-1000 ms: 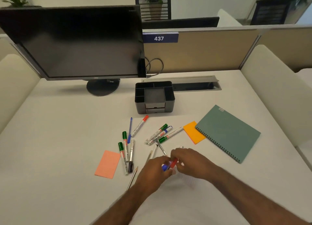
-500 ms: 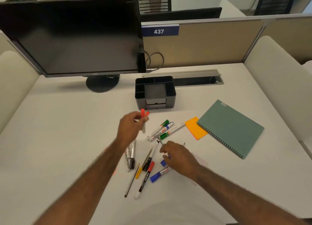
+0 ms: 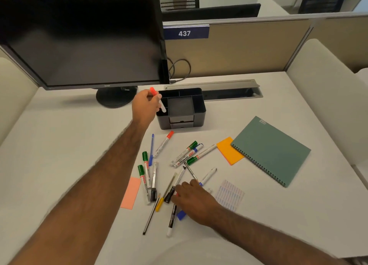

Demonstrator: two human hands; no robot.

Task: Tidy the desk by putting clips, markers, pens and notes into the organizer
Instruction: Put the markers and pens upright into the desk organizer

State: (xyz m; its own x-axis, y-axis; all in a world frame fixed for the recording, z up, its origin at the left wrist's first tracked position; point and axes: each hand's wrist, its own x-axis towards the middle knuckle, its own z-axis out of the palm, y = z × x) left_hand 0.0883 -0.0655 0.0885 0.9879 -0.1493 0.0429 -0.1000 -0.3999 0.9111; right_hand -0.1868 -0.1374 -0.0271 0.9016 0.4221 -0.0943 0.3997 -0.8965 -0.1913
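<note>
The left hand [image 3: 145,106] is reaching out over the desk [image 3: 59,145] with its fingers pinched around a red-capped marker [image 3: 157,99], holding it tilted, cap up and white barrel pointing down over the left-hand compartments of the black organizer [image 3: 182,107]. The marker's lower end is hanging just above the organizer's left rim (whether it is touching the rim, I cannot tell). The right hand [image 3: 192,202] is lying palm down on the scatter of pens near the front of the desk, fingers spread loosely and covering part of a black marker [image 3: 171,219] and a blue cap [image 3: 180,215]; it is not clearly gripping anything.

Around that hand, more pens are lying loose: a thin black pen [image 3: 150,217], a yellow-tipped pen [image 3: 159,204], and a white marker with a blue end [image 3: 208,176]. To the left, two green-capped markers [image 3: 143,173] are lying side by side, next to a blue pen [image 3: 151,149]. Another red-capped marker [image 3: 164,143] is sitting just in front of the organizer, and a cluster of green and blue markers [image 3: 189,153] is lying to its right.

A pink note [image 3: 131,193] is sitting at the left of the pile, an orange note [image 3: 229,150] beside a green spiral notebook [image 3: 270,149], and a pale lined sheet [image 3: 230,195] just right of the right hand. The organizer is standing in front of a dark monitor [image 3: 79,38].
</note>
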